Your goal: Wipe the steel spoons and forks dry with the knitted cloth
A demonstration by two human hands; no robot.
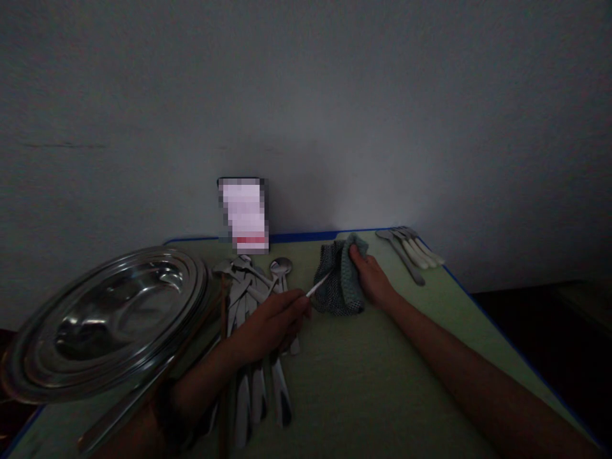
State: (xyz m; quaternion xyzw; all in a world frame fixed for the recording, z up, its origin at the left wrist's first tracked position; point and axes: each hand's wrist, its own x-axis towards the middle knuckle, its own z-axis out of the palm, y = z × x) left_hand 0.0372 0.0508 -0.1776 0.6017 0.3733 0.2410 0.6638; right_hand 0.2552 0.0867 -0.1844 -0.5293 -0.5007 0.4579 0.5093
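Note:
My left hand [282, 319] is closed round a slim, pale piece of cutlery [317, 285]. Its far end runs into a grey-green checked cloth [329, 280], so I cannot tell whether it is a spoon, fork or knife. Gathered folds of that cloth are pinched in my right hand [373, 275], thumb on top. Beneath and beside my left hand lies a loose heap of metal cutlery [243, 408], with a spoon [281, 266] at its far right. My left forearm covers part of the heap.
Large shiny metal platters [119, 312] are stacked on the left of the green table [382, 382]. A phone [246, 213] leans against the wall. White-handled cutlery [415, 252] and an all-metal piece [404, 258] lie by the right edge. Wooden sticks [223, 370] lie left of the heap.

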